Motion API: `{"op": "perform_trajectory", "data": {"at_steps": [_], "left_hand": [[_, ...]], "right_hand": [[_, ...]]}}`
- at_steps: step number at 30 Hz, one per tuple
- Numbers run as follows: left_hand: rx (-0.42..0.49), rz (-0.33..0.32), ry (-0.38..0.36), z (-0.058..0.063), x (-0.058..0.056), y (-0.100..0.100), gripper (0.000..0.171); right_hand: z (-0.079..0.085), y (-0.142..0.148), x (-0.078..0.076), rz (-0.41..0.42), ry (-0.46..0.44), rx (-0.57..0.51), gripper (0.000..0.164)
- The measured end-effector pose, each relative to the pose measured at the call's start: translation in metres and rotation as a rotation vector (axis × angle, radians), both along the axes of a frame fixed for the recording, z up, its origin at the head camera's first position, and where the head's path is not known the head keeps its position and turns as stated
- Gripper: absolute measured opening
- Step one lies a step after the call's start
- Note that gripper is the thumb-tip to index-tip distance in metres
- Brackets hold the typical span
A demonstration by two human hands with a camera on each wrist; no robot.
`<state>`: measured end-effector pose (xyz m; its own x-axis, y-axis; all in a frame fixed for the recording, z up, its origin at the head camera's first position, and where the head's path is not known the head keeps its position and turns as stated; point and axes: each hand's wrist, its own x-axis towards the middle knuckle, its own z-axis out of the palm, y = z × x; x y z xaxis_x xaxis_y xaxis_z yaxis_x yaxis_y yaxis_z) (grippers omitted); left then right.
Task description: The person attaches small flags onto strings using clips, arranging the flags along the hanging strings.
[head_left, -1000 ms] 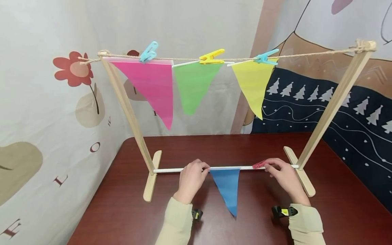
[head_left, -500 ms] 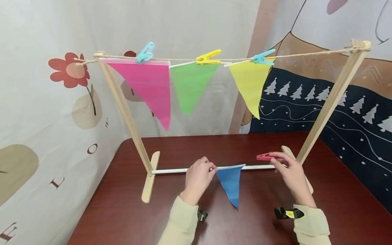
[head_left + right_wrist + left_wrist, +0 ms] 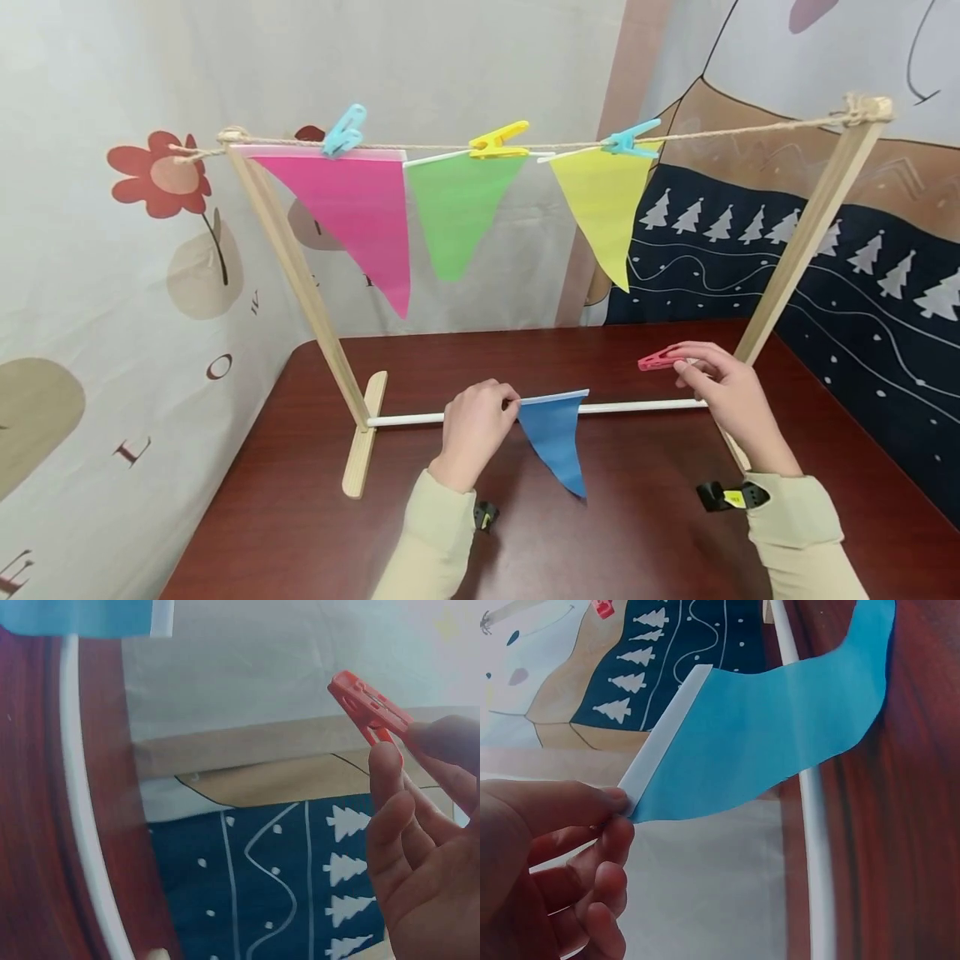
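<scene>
My left hand [image 3: 477,429] pinches a blue triangular flag [image 3: 553,433] at the left end of its white-edged top; in the left wrist view the flag [image 3: 735,742] curves away from my thumb and fingertip. My right hand [image 3: 731,400] holds a red clothespin [image 3: 660,358] by its handle end, raised at the right. In the right wrist view the clothespin's [image 3: 367,705] gripping end points away from the hand. Above both hands runs a twine line [image 3: 742,129]. Pegged to it are a pink flag [image 3: 352,208], a green flag [image 3: 463,212] and a yellow flag [image 3: 603,208].
The twine is tied between a left wooden post [image 3: 300,287] and a right wooden post [image 3: 810,237]. Low between them a white rod [image 3: 645,407] crosses above the dark red table [image 3: 300,533]. Blue clothespins [image 3: 345,132] and a yellow clothespin [image 3: 498,140] sit on the twine.
My right hand has risen with the red clothespin, away from the white rod. The blue flag has come up a little, its right corner tilting upward. The head view has shifted slightly.
</scene>
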<state>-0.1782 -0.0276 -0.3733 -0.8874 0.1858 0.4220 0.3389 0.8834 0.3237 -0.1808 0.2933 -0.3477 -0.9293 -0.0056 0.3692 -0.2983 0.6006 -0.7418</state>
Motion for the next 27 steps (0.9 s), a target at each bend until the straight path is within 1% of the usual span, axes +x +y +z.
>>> {"op": "perform_trajectory", "data": {"at_steps": [5,9,12,16,22,27], "left_hand": [[-0.026,-0.02,0.044,0.01,-0.002,0.005,0.007],[-0.029,-0.039,0.052,0.015,-0.001,0.009,0.005],[-0.011,-0.058,0.051,0.019,-0.001,0.013,0.005],[-0.005,-0.068,0.062,0.022,0.0,0.016,0.006],[-0.049,-0.077,0.059,0.029,-0.001,0.021,0.006],[-0.083,-0.096,0.108,0.035,-0.003,0.024,0.003]], "right_hand": [[0.016,0.007,0.0,0.031,0.045,0.057,0.023],[0.03,0.009,0.0,0.055,0.096,0.149,0.018],[0.04,0.01,-0.001,0.069,0.131,0.213,0.018],[0.053,0.013,-0.003,0.098,0.161,0.267,0.018],[0.071,0.017,-0.004,0.133,0.242,0.383,0.019],[0.088,0.019,-0.004,0.143,0.282,0.47,0.021]]}}
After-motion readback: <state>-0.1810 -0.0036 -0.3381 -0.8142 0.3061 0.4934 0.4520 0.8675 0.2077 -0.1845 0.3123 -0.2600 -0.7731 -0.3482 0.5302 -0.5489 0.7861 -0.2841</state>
